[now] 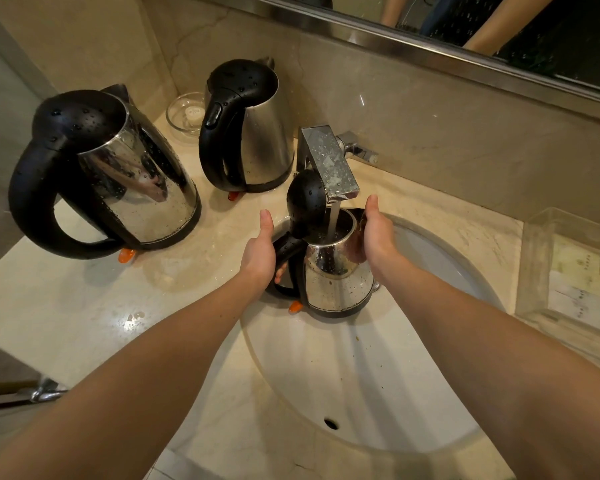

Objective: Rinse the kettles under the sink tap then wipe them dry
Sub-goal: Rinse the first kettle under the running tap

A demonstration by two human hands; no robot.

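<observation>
Mid-rinse on steel kettle [336, 282] with black handle, held upright over white sink [361, 375] under running chrome tap [329, 164].
Fingers of left hand [258, 251] curled round handle, right hand [378, 237] cupping body; two wet steel kettles [132, 178] [257, 133] on beige surface [84, 306] likely rinsed, undried.
</observation>
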